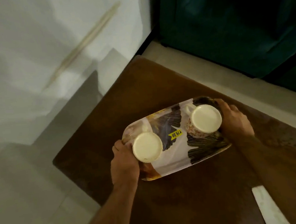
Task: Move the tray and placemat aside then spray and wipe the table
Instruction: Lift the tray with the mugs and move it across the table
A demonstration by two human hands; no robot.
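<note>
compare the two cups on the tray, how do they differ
The left cup sits at the tray's left end by the left hand and shows only its plain cream top; the right cup sits at the far right end by the right hand, showing a floral side and a handle. Both have round cream tops.
</note>
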